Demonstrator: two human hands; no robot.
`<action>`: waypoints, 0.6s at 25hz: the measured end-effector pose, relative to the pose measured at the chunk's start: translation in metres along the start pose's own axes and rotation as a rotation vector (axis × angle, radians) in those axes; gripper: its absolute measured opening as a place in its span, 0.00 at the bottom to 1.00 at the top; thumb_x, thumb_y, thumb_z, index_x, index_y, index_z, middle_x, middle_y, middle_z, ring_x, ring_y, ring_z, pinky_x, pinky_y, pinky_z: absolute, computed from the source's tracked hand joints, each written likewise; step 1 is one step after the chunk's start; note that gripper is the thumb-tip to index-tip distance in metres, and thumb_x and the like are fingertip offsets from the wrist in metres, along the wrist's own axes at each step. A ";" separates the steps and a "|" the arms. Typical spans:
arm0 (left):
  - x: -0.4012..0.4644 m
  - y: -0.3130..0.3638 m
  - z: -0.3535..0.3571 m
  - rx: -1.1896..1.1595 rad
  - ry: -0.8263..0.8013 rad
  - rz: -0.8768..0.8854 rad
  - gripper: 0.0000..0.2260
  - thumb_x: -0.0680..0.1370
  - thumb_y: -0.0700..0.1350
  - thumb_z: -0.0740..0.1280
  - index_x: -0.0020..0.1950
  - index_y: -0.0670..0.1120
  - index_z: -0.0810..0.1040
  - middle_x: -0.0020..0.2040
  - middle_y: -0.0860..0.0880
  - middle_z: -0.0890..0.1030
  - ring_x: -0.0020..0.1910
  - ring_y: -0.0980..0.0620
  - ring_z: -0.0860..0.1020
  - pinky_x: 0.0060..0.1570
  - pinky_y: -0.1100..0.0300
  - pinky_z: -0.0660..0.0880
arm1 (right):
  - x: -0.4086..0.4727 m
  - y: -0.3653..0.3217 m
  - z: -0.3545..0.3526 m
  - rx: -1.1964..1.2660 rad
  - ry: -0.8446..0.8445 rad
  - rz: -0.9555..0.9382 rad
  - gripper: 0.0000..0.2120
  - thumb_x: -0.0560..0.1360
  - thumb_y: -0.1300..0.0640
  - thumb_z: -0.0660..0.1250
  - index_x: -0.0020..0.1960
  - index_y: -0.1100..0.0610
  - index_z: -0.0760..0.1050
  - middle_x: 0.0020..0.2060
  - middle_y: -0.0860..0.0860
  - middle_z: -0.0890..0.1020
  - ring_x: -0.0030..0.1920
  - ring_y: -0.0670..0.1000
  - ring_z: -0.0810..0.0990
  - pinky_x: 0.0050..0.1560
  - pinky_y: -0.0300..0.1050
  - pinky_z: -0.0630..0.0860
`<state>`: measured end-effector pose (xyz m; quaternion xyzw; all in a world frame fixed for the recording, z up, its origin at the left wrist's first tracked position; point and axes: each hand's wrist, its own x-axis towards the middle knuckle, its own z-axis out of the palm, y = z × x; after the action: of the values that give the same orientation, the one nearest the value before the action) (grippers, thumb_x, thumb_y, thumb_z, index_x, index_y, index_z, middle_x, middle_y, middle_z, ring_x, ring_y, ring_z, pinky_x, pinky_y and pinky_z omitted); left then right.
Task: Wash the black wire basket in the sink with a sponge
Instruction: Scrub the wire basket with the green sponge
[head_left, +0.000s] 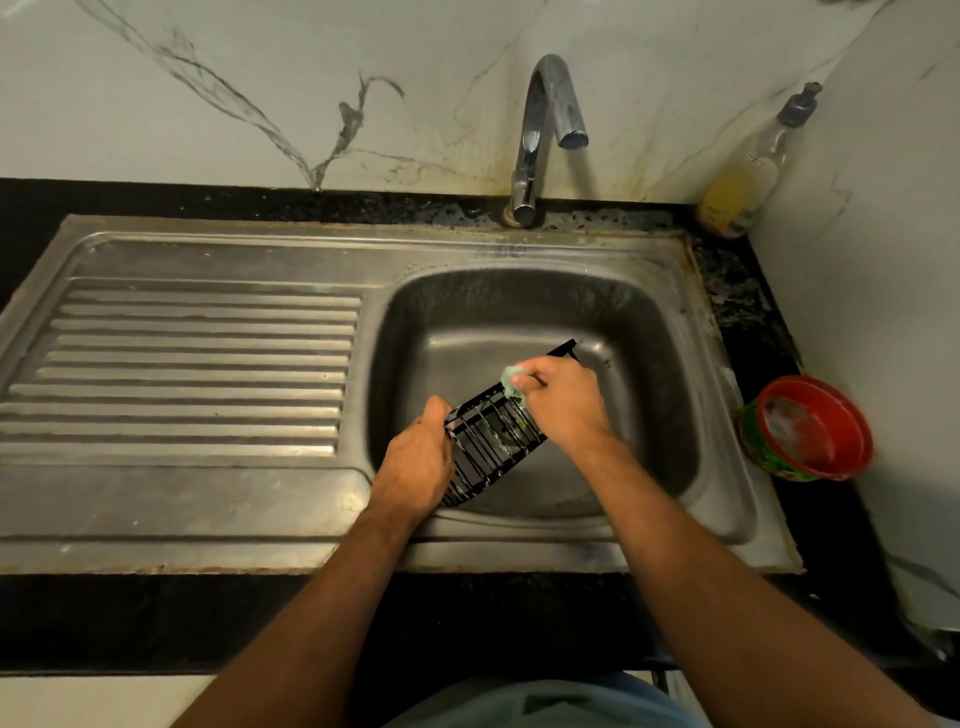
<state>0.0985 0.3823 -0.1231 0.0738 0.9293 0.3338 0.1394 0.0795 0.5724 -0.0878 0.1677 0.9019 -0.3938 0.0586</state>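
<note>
The right hand (563, 400) has its fingers curled around a pale green sponge (513, 383), pressing it against the upper edge of the black wire basket (493, 441). The left hand (418, 465) grips the basket's near-left end, fingers wrapped over the rim. The basket is held tilted above the basin of the steel sink (524, 332), its far end pointing toward the back right. Its construction is thin black parallel wires between solid black bands (whitish suds streak several wires). Left of the basin lies the ribbed draining board (197, 364). A chrome tap (540, 140) stands behind the basin. A pump bottle (748, 176) with yellow liquid occupies the back-right corner; a red tub (810, 428) sits on the right-hand counter.
</note>
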 end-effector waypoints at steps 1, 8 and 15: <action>-0.001 0.000 0.000 0.003 -0.002 -0.005 0.08 0.83 0.42 0.56 0.47 0.54 0.60 0.46 0.45 0.79 0.44 0.44 0.78 0.46 0.51 0.76 | 0.000 -0.005 0.004 0.016 0.007 -0.026 0.08 0.79 0.53 0.69 0.55 0.50 0.84 0.50 0.45 0.83 0.48 0.43 0.78 0.53 0.37 0.72; 0.002 -0.001 0.002 0.021 0.011 -0.026 0.06 0.83 0.41 0.56 0.50 0.51 0.62 0.45 0.44 0.79 0.44 0.43 0.78 0.47 0.49 0.76 | -0.012 0.014 -0.013 -0.221 -0.205 0.035 0.05 0.76 0.55 0.72 0.51 0.50 0.85 0.47 0.47 0.85 0.43 0.43 0.80 0.51 0.40 0.76; 0.001 -0.001 0.000 0.022 0.024 -0.033 0.10 0.83 0.40 0.57 0.47 0.54 0.60 0.46 0.44 0.80 0.45 0.43 0.79 0.48 0.46 0.79 | -0.004 0.000 0.004 -0.050 -0.116 -0.037 0.08 0.76 0.58 0.72 0.54 0.49 0.84 0.50 0.45 0.85 0.46 0.44 0.82 0.51 0.41 0.80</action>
<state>0.0973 0.3821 -0.1242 0.0562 0.9356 0.3222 0.1328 0.0832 0.5686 -0.0900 0.1266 0.9095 -0.3811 0.1075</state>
